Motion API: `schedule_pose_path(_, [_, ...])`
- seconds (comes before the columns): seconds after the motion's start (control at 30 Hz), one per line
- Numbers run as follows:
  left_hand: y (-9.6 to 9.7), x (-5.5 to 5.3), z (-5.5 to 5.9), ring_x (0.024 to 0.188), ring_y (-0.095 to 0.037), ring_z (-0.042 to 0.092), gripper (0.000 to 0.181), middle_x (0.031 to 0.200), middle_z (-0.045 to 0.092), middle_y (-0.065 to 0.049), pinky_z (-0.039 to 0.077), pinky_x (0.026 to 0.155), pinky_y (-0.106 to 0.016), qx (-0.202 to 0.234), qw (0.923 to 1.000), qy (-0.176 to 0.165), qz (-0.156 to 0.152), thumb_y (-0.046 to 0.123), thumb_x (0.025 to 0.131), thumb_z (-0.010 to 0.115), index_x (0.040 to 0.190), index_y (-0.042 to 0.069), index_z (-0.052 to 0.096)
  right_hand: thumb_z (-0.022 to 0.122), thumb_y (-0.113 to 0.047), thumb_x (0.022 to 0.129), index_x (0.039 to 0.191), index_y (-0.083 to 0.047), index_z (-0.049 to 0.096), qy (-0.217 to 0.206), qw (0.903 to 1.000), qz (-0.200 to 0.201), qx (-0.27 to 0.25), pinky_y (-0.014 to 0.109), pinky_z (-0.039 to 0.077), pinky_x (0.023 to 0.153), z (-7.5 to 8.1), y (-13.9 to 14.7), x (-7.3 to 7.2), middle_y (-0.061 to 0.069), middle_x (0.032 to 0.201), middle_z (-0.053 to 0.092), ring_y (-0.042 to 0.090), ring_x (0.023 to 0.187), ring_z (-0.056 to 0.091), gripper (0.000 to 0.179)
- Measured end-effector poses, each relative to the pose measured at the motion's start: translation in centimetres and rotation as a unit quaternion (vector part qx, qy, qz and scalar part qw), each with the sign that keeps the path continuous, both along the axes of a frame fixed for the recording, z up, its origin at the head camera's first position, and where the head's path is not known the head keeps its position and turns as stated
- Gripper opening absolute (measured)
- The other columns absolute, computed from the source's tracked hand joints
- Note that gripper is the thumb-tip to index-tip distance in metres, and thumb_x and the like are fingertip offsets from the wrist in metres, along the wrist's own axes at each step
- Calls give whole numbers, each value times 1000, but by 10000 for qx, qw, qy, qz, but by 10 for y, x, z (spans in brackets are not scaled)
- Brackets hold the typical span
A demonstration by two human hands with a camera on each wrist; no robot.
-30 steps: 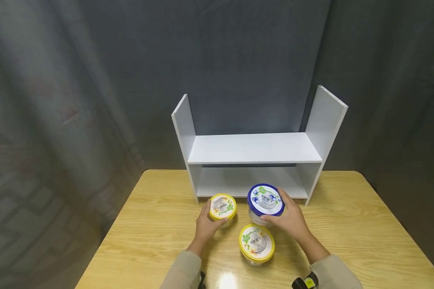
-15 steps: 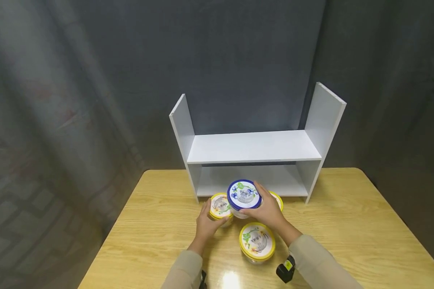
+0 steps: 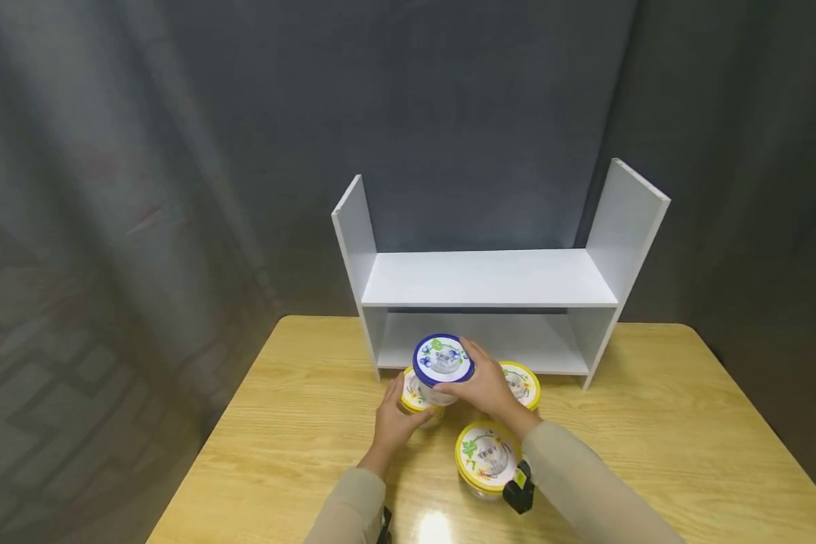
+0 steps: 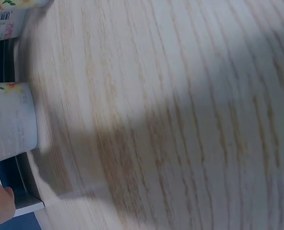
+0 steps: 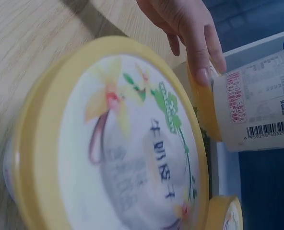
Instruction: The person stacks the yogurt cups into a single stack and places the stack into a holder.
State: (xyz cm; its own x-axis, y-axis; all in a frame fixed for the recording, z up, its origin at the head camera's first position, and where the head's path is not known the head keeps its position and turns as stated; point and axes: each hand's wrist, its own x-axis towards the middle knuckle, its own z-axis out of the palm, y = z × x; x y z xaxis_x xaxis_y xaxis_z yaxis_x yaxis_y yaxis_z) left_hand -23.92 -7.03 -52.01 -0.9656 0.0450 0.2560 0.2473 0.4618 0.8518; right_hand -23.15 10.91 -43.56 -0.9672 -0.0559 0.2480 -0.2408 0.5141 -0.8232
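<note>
In the head view my right hand (image 3: pixel 479 384) grips a round tub with a blue lid (image 3: pixel 443 358), blueberries printed on top. The tub is over a yellow-lidded tub (image 3: pixel 411 393), its base right at that lid in the right wrist view, where its white wall (image 5: pixel 259 103) faces me. My left hand (image 3: pixel 393 425) holds the lower tub, thumb and fingers around its side. A second yellow-lidded tub (image 3: pixel 520 384) stands behind my right wrist, partly hidden. The third yellow-lidded tub (image 3: pixel 487 455) stands nearest me, its lid (image 5: pixel 127 139) large in the right wrist view.
A white two-tier shelf (image 3: pixel 489 278) with raised side panels stands at the back of the wooden table (image 3: pixel 299 423). Its front lower edge is close behind the tubs. Dark grey curtain (image 3: pixel 476 121) hangs behind and on both sides.
My right hand has carried the blue-lidded tub leftward, from the right yellow-lidded tub, which now shows, to over the left one. My left hand has stayed on its tub.
</note>
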Motion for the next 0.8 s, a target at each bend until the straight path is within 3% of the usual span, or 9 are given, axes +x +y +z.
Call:
schedule_pose_path(0.43, [0,-2,0,122,-36,24,91,133,31,-20,22,99,-49,25,9999,-16,-153,34,60,76,130,-3,31,75,-52,50,133,-3,30,-256,9995,-124,150,48,26,97,3,-12,-11,18,135,30,35,120,29,107])
schedule_pose_path(0.8, [0,-1,-1,120,-33,31,90,133,34,-15,26,97,-48,-48,10000,-21,-33,31,59,76,131,2,33,77,-49,49,132,-2,30,-245,9995,31,188,48,26,97,6,-22,-17,18,134,31,35,120,30,106])
